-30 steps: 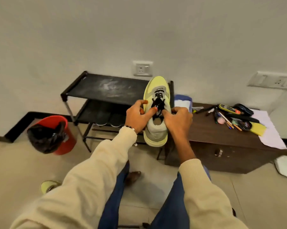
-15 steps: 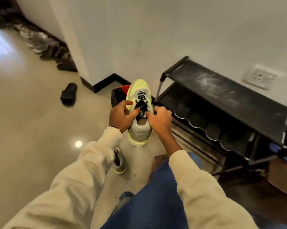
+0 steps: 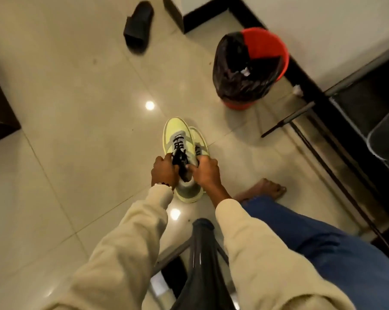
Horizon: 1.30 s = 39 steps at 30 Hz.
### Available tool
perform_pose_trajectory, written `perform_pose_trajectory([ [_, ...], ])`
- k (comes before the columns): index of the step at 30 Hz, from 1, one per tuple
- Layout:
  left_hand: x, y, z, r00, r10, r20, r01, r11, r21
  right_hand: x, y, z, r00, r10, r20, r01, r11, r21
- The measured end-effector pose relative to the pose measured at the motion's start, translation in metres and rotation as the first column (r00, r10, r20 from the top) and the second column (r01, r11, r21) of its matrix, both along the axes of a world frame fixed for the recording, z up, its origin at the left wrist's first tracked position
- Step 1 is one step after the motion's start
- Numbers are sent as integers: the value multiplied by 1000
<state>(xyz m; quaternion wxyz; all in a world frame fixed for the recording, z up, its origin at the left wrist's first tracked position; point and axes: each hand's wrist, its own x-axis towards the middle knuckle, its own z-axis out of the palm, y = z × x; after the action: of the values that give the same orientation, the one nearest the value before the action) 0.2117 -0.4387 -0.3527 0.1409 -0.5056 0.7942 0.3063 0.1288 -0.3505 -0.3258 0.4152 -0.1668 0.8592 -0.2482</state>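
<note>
The left hand (image 3: 164,174) is gripping the near left side of a lime-yellow and grey fabric sneaker (image 3: 175,133), its fingers curling over the collar and onto the black laces (image 3: 179,153). The right hand (image 3: 206,173) is clasping the opposite side of the same collar, with its thumb pressing in toward the lace ends. Both hands are holding the shoe between them with its toe pointing to the far side. It is sitting low over the glossy beige tiled floor (image 3: 77,108), near the middle of the scene, and it is not clear whether its sole is touching the tiles. A second lime-yellow sneaker (image 3: 200,142) is lying just to the right of the first, mostly hidden behind it and the right hand. Cream knitted sleeves (image 3: 133,242) are covering both forearms, and a small beaded band (image 3: 165,184) is showing at the left wrist. To the near right, a bare foot (image 3: 264,190) is resting on the tiles below a blue denim trouser leg (image 3: 323,247). Between the forearms a dark metal chair frame (image 3: 201,253) is standing on the floor. Farther off to the right, a round red plastic bucket lined with a black bag (image 3: 249,66) is sitting against the white wall, beside a black metal shoe rack (image 3: 368,104). A black slide sandal (image 3: 138,27) is lying alone at the far left.
</note>
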Motion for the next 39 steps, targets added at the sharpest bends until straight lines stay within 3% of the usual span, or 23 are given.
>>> perform_pose_trajectory([
  [4, 4, -4, -59, 990, 81, 119, -85, 996, 24, 18, -5, -59, 946, -108, 304, 84, 992, 92],
  [7, 3, -3, -93, 975, 139, 173, -156, 984, 88, 27, -4, -86, 671, -384, 634, 346, 919, 190],
  [8, 3, -3, -102, 967, 157, 198, -180, 978, 102, 28, -5, -93, 617, -414, 669, 386, 900, 200],
  [12, 10, -6, -126, 942, 159, 295, -200, 973, 116, 41, -8, -119, 588, -428, 687, 422, 886, 190],
  [18, 12, -14, -134, 941, 134, 309, -159, 986, 55, 62, -13, -138, 468, -444, 764, 525, 835, 164],
  [24, 23, -17, -158, 935, 155, 318, -180, 982, 51, 63, -9, -149, 489, -439, 754, 504, 847, 167],
  [30, 36, -12, -160, 956, 180, 233, -206, 974, 93, 55, -11, -132, 474, -501, 724, 473, 838, 270],
  [34, 31, -6, -133, 925, 353, 144, -368, 924, 100, 30, -4, -108, 572, -482, 664, 428, 865, 260],
  [39, -8, 2, -75, 936, 351, -26, -342, 924, 172, -25, 14, -55, 701, -504, 504, 506, 850, 147],
])
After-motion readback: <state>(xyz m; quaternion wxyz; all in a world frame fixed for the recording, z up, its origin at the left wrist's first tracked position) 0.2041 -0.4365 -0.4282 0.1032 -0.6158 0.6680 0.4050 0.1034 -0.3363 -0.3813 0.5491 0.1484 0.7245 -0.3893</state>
